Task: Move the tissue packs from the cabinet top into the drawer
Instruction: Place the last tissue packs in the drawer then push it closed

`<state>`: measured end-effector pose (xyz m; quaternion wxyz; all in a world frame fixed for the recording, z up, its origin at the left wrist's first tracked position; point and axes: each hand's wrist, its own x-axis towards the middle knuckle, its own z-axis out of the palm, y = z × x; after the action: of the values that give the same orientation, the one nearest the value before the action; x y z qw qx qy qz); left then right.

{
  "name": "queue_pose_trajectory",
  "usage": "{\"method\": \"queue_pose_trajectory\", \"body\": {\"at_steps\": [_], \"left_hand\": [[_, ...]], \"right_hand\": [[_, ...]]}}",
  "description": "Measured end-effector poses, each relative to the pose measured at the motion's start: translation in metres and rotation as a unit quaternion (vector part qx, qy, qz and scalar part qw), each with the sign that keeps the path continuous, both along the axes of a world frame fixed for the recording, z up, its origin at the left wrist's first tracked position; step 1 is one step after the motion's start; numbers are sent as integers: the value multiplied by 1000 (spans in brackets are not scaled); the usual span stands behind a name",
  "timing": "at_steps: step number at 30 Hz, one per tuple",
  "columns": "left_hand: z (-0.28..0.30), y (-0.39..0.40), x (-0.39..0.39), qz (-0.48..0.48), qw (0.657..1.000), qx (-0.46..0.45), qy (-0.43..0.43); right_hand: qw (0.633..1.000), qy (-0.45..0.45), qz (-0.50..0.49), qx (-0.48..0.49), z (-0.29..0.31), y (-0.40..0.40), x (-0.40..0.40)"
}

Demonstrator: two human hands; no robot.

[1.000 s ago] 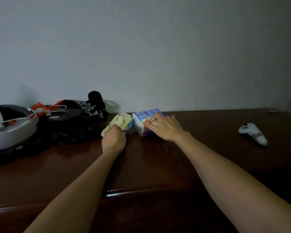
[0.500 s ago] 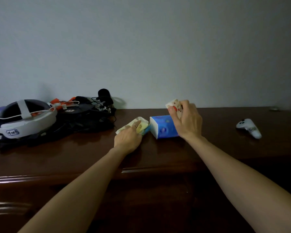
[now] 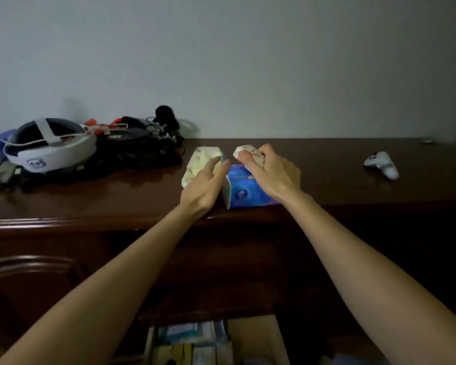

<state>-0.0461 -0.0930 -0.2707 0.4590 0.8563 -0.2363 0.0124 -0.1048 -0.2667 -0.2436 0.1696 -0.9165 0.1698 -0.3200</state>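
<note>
My left hand [image 3: 204, 187] grips a pale yellow tissue pack [image 3: 202, 160] and holds it tilted near the cabinet's front edge. My right hand [image 3: 271, 171] holds a small white pack with red print [image 3: 248, 152] above a blue tissue pack [image 3: 244, 189], which lies on the dark wooden cabinet top [image 3: 340, 191] between my hands. Below, at the bottom of the view, the drawer [image 3: 253, 338] stands pulled out with several packs inside.
A white and black headset [image 3: 50, 147] and a heap of black cables and gear [image 3: 142, 143] fill the left of the cabinet top. A white controller [image 3: 381, 164] lies at the right. The wall rises right behind the cabinet.
Both hands have drawn back toward the cabinet's front edge with their packs. The view has tipped down, bringing the pulled-out drawer into sight.
</note>
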Motion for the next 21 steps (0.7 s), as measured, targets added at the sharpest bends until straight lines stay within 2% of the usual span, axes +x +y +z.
{"method": "queue_pose_trajectory", "body": {"at_steps": [3,7,11,15,18,21], "left_hand": [[0,18,-54,11,999,3,-45],[-21,42,-107,53,991,-82,-89],[-75,71,-161,109,975,-169,-93],[-160,113,-201,129,980,-154,-3],[-228,145,-212,161,984,-60,50],[-282,167,-204,181,976,68,95]], "right_hand": [[990,-78,-17,114,-4,36,-35],[922,-213,-15,324,-20,76,-85],[871,-243,43,425,-64,111,-133],[847,-186,60,494,-150,148,-163],[858,-56,13,510,-233,179,-175],[828,51,-22,558,-312,204,-177]]}}
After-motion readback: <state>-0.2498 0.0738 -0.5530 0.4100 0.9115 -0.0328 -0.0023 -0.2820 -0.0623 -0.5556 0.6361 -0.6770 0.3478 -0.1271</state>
